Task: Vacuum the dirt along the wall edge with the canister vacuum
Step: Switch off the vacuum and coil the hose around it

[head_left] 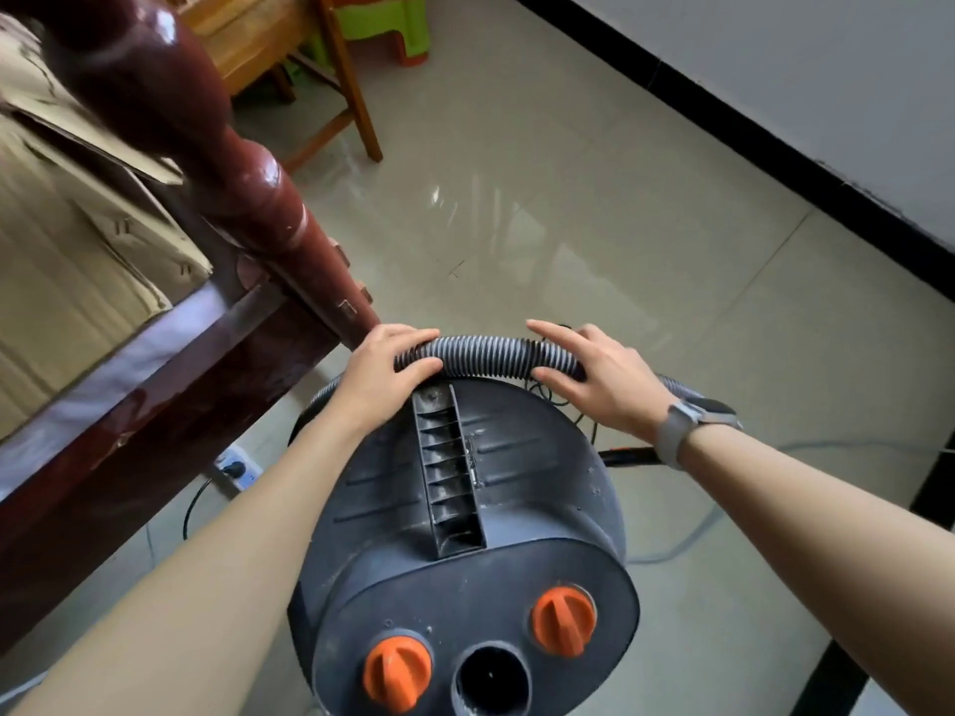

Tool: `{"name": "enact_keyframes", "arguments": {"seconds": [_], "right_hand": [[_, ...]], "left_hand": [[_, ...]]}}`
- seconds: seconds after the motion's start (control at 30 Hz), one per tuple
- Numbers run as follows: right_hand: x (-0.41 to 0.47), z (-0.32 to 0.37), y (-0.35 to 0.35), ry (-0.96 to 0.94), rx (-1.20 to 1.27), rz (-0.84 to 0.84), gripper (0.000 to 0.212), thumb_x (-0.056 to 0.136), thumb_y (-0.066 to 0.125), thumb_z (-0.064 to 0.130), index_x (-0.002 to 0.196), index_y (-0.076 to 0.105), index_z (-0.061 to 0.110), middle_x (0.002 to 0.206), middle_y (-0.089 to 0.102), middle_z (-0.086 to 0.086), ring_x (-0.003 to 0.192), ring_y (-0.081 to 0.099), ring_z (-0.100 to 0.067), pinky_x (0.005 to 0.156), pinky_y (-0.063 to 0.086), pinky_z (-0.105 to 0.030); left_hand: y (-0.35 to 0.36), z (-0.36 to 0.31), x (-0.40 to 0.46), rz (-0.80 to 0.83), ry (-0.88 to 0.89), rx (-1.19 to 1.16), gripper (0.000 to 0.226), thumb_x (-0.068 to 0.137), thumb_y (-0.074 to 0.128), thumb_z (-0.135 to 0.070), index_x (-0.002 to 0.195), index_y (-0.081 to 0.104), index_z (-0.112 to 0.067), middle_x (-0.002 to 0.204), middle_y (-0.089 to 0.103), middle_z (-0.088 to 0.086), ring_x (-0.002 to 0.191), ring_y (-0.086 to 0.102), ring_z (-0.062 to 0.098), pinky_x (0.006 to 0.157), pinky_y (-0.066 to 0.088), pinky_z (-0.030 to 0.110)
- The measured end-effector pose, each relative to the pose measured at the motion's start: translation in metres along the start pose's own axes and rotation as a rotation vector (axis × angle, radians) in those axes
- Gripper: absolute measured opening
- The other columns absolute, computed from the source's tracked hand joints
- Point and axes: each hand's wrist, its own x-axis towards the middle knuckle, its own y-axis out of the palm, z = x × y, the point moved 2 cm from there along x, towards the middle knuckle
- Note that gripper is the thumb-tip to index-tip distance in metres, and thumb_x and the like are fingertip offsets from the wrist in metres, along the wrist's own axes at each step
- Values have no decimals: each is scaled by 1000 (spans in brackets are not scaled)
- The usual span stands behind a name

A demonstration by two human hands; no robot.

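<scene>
A dark grey canister vacuum (465, 514) stands right below me, its top showing two orange knobs and a round open port. A grey ribbed hose (488, 354) arches over its far edge. My left hand (382, 369) grips the hose's left part, thumb under it and fingers curled over. My right hand (594, 374), with a grey watch on the wrist, holds the hose's right part between thumb and fingers. The wall (827, 69) with its black skirting (775, 157) runs along the right side.
A dark red wooden bed frame (170, 354) with cardboard on it stands close on the left. A white power strip (235, 470) and cables lie on the pale tiled floor (568, 224). A wooden chair (330, 69) and a green plastic stool (382, 28) stand at the back.
</scene>
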Motion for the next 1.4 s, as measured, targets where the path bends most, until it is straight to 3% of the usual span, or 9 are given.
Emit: {"name": "enact_keyframes", "arguments": {"seconds": [0.2,0.33,0.5,0.7,0.8,1.03,1.17,1.3,1.4], "right_hand": [[35,6,20,22,-100,106,45,96,33,52,141,30,47,119,50,-6,116,47,-26,92,32,-41],[36,-20,21,106,-71,116,38,98,38,42,136,38,43,117,51,-6,116,46,-27,97,29,-41],[30,-36,6,138,-17,131,41,92,48,21,132,47,26,129,54,-7,118,49,-27,102,36,-42],[51,23,11,-82,171,128,35,95,47,42,128,55,39,128,57,2,119,51,-19,105,34,-41],[54,33,33,31,256,45,28,92,55,42,119,62,40,124,59,6,118,52,-14,109,25,-43],[68,18,60,206,470,46,24,86,67,24,109,71,28,116,66,3,115,55,-16,112,24,-51],[77,12,72,263,543,106,25,87,67,20,111,70,23,113,69,-2,113,58,-18,112,27,-45],[75,16,68,259,482,165,30,91,61,21,121,64,25,129,60,-3,119,52,-18,113,25,-43],[56,14,55,245,564,162,39,95,52,19,134,53,15,129,56,-7,114,54,-14,103,33,-22]], "left_hand": [[-11,18,5,169,-101,25,43,92,57,-8,134,53,-14,140,47,8,131,42,18,103,21,13],[-12,43,0,262,-256,92,49,93,58,-23,139,44,-20,139,48,3,129,43,21,110,29,36],[-2,24,7,123,-62,42,30,84,68,-23,112,58,-26,101,59,-9,97,53,11,79,32,21],[1,18,16,110,-98,-57,28,85,68,-16,113,68,-19,111,60,1,104,52,10,94,33,19],[-1,21,16,142,-125,-8,37,85,69,-14,121,64,-18,110,53,1,107,49,10,92,28,14],[15,23,29,93,-239,89,31,78,75,-18,108,67,-16,108,54,6,106,51,19,83,29,18],[22,28,34,70,-298,81,37,74,78,-20,95,48,-19,102,43,3,104,48,23,80,31,23],[19,28,35,115,-290,93,41,75,78,-24,105,52,-16,106,40,6,111,47,27,89,34,27],[19,20,33,187,-265,179,43,82,72,-27,120,55,-18,121,45,11,118,46,29,96,34,30]]}}
